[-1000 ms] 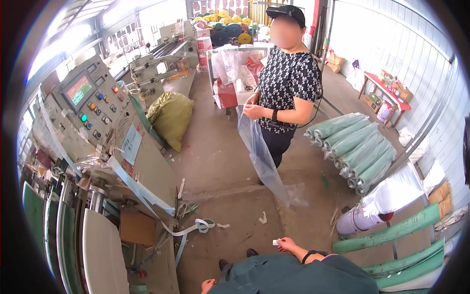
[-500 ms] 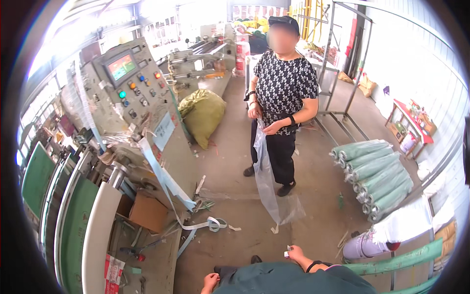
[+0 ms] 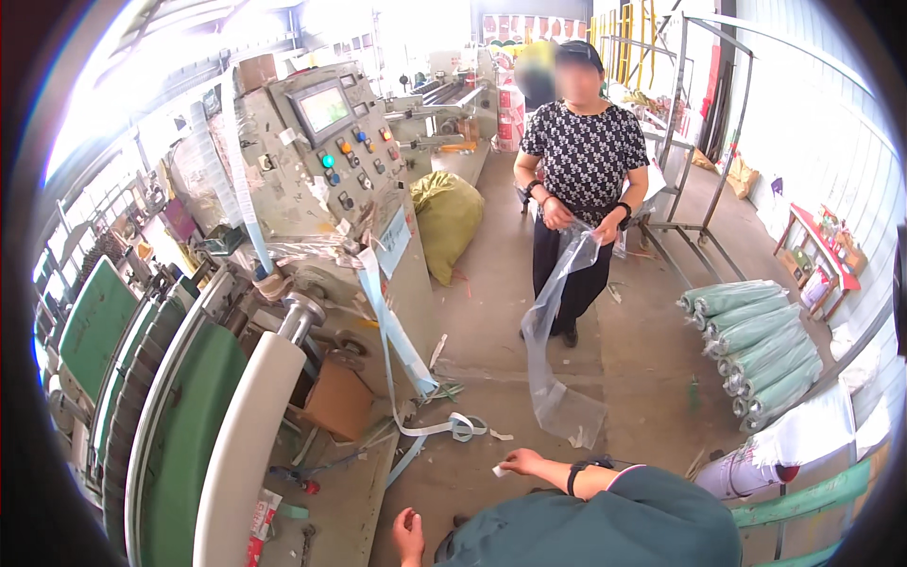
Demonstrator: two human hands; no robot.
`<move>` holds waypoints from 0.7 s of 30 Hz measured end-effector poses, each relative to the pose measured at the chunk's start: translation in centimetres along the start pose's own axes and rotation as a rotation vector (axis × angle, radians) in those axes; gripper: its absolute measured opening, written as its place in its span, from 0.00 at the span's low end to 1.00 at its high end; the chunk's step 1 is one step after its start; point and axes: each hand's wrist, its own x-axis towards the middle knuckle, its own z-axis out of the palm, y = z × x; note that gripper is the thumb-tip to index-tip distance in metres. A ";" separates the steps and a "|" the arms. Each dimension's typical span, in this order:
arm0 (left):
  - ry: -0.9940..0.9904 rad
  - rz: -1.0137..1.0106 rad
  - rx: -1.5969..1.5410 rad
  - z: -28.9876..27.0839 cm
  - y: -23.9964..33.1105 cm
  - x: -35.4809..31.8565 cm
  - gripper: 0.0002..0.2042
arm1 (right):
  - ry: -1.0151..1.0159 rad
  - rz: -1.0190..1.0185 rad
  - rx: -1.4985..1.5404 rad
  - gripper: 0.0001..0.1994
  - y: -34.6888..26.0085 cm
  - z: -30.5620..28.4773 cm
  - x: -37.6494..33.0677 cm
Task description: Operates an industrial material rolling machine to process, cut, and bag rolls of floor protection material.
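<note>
**Small white piece [image 3: 498, 471] between the fingertips of the right hand [image 3: 521, 461], on the right side of the white roller [image 3: 250, 444]**

The white roller is taken here as the landmark. Its long axis goes slantwise, from the near left up to the far right, and a metal shaft end [image 3: 303, 315] shows at its far end.

The small white piece is to the right of this roller, well apart from it. The right hand has it in a closed pinch, and the piece sticks out from the fingertips on the side that faces the roller. It is too small to tell its long axis or its material.

The left hand [image 3: 408, 535] is the nearer one to the roller, and it lies between the roller and the right hand. It is about half open, with the fingers loosely bent; I see nothing in it, and it does not appear to touch anything. From this hand, the small white piece lies forward and to the right.

Just right of the roller is a cardboard box [image 3: 337, 397]; further right, a looped pale strap [image 3: 463, 427] lies on the floor [image 3: 491, 378]. Beyond the roller's far end stands the control cabinet [image 3: 283, 203]. Far forward and right of the roller, a co-worker [image 3: 586, 156] holds a long clear plastic film [image 3: 543, 331], hanging down to the floor.
</note>
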 end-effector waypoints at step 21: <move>0.810 0.427 1.153 -23.5 15.5 9.0 0.28 | 0.182 -0.339 0.119 0.12 -16.9 2.5 7.0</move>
